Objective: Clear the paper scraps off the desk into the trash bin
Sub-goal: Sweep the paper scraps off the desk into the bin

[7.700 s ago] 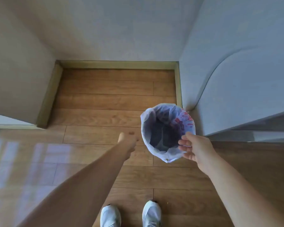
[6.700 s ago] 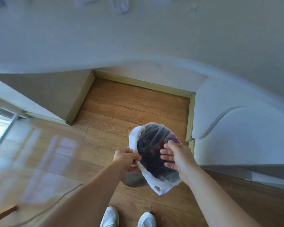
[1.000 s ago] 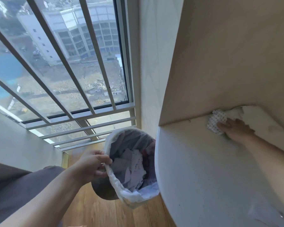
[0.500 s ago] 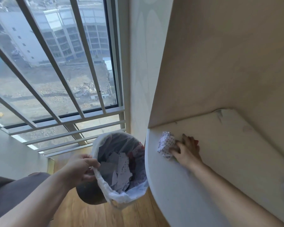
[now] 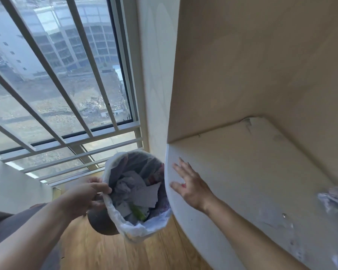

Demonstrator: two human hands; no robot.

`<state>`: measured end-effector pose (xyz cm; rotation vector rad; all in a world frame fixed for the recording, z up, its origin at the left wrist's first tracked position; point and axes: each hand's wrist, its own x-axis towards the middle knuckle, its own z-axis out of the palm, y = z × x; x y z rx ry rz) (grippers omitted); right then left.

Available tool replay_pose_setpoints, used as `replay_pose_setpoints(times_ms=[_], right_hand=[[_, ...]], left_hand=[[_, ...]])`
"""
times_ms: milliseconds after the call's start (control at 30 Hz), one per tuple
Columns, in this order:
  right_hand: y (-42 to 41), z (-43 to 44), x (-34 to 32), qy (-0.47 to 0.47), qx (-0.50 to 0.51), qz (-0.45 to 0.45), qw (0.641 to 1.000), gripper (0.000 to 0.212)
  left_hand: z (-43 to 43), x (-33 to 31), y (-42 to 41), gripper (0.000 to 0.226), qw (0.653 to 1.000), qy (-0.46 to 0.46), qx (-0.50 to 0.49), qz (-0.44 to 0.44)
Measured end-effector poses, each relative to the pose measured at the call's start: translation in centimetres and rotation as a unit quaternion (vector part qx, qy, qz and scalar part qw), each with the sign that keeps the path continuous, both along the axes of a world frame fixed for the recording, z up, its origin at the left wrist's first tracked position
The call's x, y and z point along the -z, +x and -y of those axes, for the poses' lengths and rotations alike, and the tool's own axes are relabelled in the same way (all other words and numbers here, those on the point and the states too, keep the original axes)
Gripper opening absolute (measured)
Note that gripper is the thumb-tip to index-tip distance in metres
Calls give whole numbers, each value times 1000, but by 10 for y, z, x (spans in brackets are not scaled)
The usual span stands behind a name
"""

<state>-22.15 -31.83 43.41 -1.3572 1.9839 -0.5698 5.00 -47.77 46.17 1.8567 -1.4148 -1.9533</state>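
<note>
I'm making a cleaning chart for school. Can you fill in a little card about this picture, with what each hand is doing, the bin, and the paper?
left hand: left hand grips the rim of the bag-lined trash bin, holding it against the desk edge
right hand: right hand open, fingers spread, flat on the desk near its edge
bin contents: paper scraps piled inside
paper left on desk: crumpled paper, blurred, at the far right
floor: wooden

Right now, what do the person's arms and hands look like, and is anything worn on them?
Both forearms are bare, with no sleeves, gloves, watch or rings in view. The left hand carries no markings. The right hand shows a small red mark near the thumb base; what it is cannot be told.
</note>
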Motion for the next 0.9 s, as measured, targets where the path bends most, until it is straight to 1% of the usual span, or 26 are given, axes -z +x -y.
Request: replay_pose_setpoints(times_ms=[100, 133, 200, 267, 333, 367, 400, 433, 500, 567, 633, 700, 733, 833, 900], right_hand=[[-36, -36, -1, 16, 89, 94, 991, 69], [-40, -43, -1, 21, 103, 103, 989, 69], [-40, -46, 2, 30, 99, 77, 992, 68], [-32, -40, 7, 36, 74, 22, 996, 67], [-13, -31, 10, 63, 44, -38, 996, 68], [0, -28, 11, 69, 30, -49, 996, 69], [13, -26, 12, 66, 15, -40, 997, 69], [26, -25, 14, 56, 1, -11, 998, 68], [51, -22, 11, 31, 3, 91, 995, 67], [67, -19, 7, 6, 46, 186, 981, 66], [69, -20, 0, -9, 108, 228, 968, 63], [59, -32, -6, -16, 164, 213, 963, 61], [50, -42, -7, -15, 185, 184, 965, 60], [17, -84, -13, 0, 247, 50, 968, 60], [-9, -120, -17, 24, 281, -15, 959, 61]], left_hand=[[-3, 3, -2, 22, 1000, 5, 4, -4], [-4, 4, -3, 25, 1000, 7, 4, -6], [-6, 5, -5, 27, 1000, 11, 8, -10], [-8, 6, -8, 25, 1000, 12, 14, -12], [-10, 8, -9, 22, 1000, 11, 22, -6], [-11, 8, -9, 21, 1000, 10, 28, -2], [-11, 9, -10, 21, 1000, 10, 29, 0], [-11, 11, -10, 21, 1000, 11, 26, 2], [-11, 11, -8, 21, 1000, 18, 26, -1], [-11, 9, -5, 21, 999, 28, 32, -11], [-12, 6, 0, 20, 998, 32, 46, -14], [-17, 3, 3, 20, 997, 31, 61, -18], [-20, 0, 3, 21, 997, 29, 66, -20], [-32, -3, 3, 22, 996, 30, 83, -26], [-43, 1, 0, 13, 995, 40, 91, -28]])
